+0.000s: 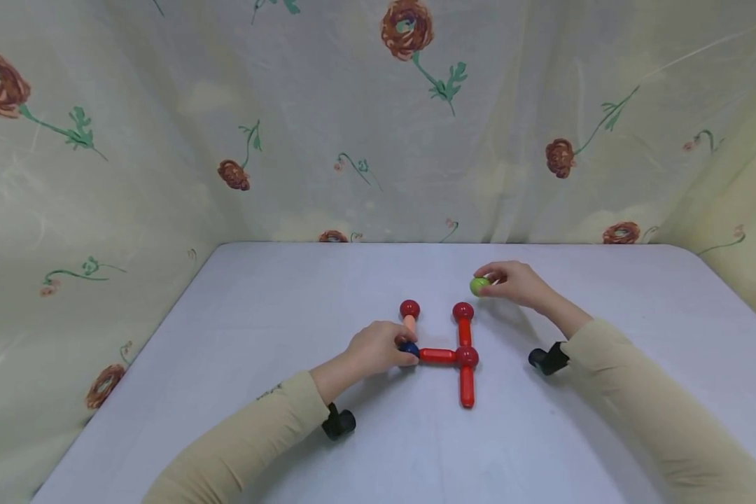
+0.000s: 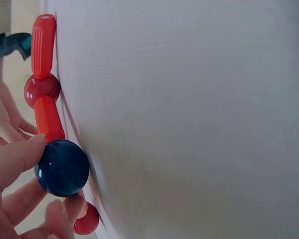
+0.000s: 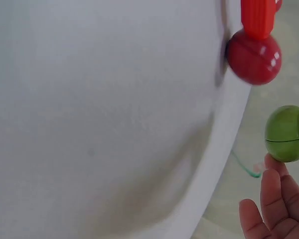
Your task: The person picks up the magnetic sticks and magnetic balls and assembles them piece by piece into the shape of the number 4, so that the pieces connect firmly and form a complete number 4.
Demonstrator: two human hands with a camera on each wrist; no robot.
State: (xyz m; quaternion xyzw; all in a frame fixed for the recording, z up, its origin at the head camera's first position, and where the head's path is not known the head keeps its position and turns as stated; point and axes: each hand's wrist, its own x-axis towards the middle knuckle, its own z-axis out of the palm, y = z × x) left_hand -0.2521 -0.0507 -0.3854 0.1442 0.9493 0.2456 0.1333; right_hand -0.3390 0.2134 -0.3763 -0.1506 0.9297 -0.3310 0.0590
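My left hand (image 1: 381, 346) pinches a blue ball (image 2: 63, 168) at the left corner of a joined frame of sticks and balls. From that ball a red stick (image 1: 437, 356) runs right to a red ball (image 1: 467, 357), and a pink stick (image 1: 409, 323) leads away to another red ball (image 1: 409, 309). Two more red sticks extend from the right-hand ball, the far one (image 1: 464, 332) tipped by a red ball (image 1: 463, 311), the near one (image 1: 467, 387) bare-ended. Beyond the frame at the right, my right hand (image 1: 510, 281) holds a green ball (image 3: 287, 133) between thumb and fingers.
The pieces lie on a table with a white cover (image 1: 277, 294). A flowered curtain (image 1: 327, 105) hangs behind it and at both sides. Each wrist wears a small black camera, one on the left (image 1: 339, 423) and one on the right (image 1: 548, 358).
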